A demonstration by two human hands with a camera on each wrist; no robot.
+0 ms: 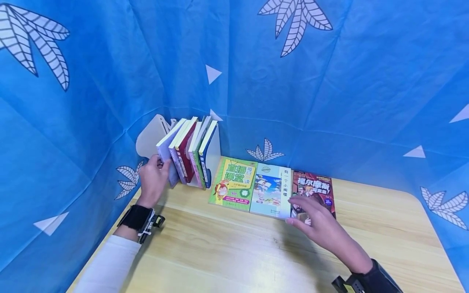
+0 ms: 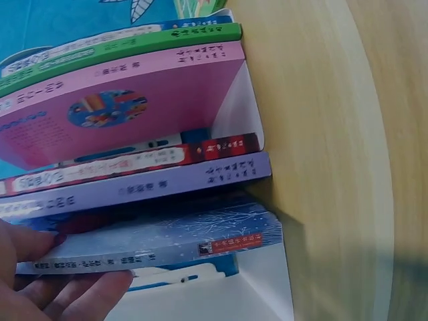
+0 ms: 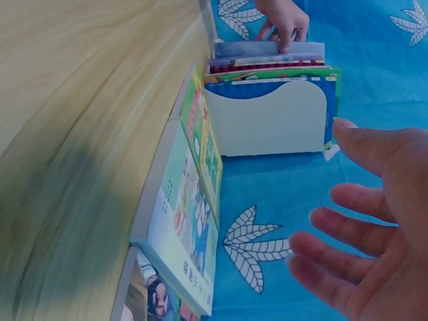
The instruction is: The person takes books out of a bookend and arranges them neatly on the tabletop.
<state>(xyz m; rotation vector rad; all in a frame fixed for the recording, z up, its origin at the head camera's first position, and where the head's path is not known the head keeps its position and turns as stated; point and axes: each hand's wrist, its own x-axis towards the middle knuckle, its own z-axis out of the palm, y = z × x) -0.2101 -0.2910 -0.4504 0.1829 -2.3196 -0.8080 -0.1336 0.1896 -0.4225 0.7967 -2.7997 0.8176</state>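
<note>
My left hand [image 1: 153, 179] pinches a pale blue book [image 2: 160, 244] by its spine, thumb on one side and fingers on the other. That book leans at the left end of a row in a white book stand [image 1: 152, 138]. Beside it stand a purple book [image 2: 134, 190], a red book [image 1: 187, 152], a pink book [image 2: 134, 107], a green book [image 2: 120, 57] and a blue book [image 1: 208, 150]. With fingers spread and nothing held, my right hand [image 1: 318, 221] hovers over the dark red comic-style book [image 1: 318, 189], hiding part of its cover.
Two more books lie flat against the back: a green one [image 1: 234, 183] beside the stand and a light blue one [image 1: 271, 191] in the middle. The wooden table [image 1: 220, 252] has a rounded right corner. Blue patterned cloth [image 1: 275, 93] hangs behind and at the sides.
</note>
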